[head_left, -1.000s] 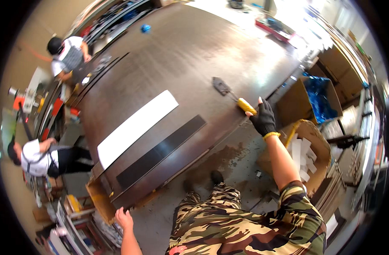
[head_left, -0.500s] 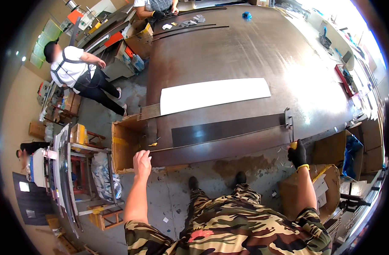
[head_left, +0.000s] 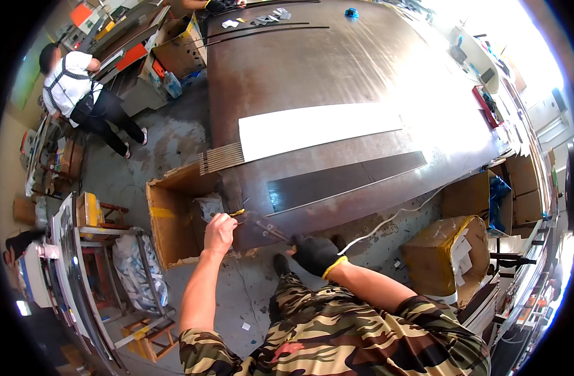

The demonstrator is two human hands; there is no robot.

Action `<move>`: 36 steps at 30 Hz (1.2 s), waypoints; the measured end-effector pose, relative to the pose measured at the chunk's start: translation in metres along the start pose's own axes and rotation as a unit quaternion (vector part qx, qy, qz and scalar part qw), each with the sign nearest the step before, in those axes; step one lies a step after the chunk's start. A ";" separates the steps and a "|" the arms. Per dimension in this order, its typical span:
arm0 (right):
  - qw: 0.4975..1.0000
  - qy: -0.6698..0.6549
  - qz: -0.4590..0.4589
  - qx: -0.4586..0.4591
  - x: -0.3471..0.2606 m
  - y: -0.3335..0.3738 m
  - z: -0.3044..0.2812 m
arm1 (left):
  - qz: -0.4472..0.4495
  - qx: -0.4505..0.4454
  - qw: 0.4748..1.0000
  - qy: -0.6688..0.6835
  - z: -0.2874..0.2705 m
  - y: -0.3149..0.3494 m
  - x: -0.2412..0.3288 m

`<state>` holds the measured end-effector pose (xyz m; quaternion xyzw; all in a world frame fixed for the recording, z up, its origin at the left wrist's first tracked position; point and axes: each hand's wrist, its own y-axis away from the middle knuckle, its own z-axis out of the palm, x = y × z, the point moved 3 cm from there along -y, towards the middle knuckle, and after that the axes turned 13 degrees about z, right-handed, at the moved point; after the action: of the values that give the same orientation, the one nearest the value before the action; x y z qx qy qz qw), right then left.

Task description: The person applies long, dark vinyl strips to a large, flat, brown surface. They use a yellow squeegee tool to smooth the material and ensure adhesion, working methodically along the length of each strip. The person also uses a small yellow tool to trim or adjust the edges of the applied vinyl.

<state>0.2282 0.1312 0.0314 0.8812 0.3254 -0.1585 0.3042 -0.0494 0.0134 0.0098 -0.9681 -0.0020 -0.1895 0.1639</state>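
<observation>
My bare left hand (head_left: 219, 234) is closed at the near left corner of the dark table, beside a small yellow-ended item (head_left: 238, 213). What its fingers pinch, if anything, is too small to make out. My right hand (head_left: 317, 255), in a black glove with a yellow cuff, grips a hand tool (head_left: 271, 230) with a metal shaft, blurred by motion, pointing left over the table's near edge. A pale, thin, bent strip or cord (head_left: 387, 224) runs from beside this glove up to the right. Ahead lies a long dark panel (head_left: 343, 182) with a light near edge.
A white sheet (head_left: 318, 130) lies beyond the panel, over a stack of thin strips (head_left: 219, 158). Cardboard boxes stand at the table's left corner (head_left: 165, 229) and to the right (head_left: 428, 254). A person (head_left: 80, 94) stands at far left; another's gloved hand (head_left: 217, 6) is at the far edge.
My right hand has swept left with the tool from the panel's right end to near my left hand. A pale bent strip or cord now shows at right. The view has shifted.
</observation>
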 end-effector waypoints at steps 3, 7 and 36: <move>0.999 -0.013 0.045 -0.028 0.010 0.005 -0.029 | -0.010 -0.020 1.000 0.000 -0.003 -0.001 -0.002; 0.980 -0.047 0.190 0.040 0.148 0.030 -0.106 | -0.008 -0.052 0.999 0.016 -0.003 -0.003 -0.011; 0.974 -0.148 0.156 0.077 0.183 0.023 -0.105 | -0.162 -0.143 0.968 0.125 -0.009 -0.011 -0.025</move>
<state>0.3877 0.2721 0.0345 0.9086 0.1219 -0.2621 0.3016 -0.0765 0.0219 0.0121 -0.9369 -0.1112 -0.3313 -0.0104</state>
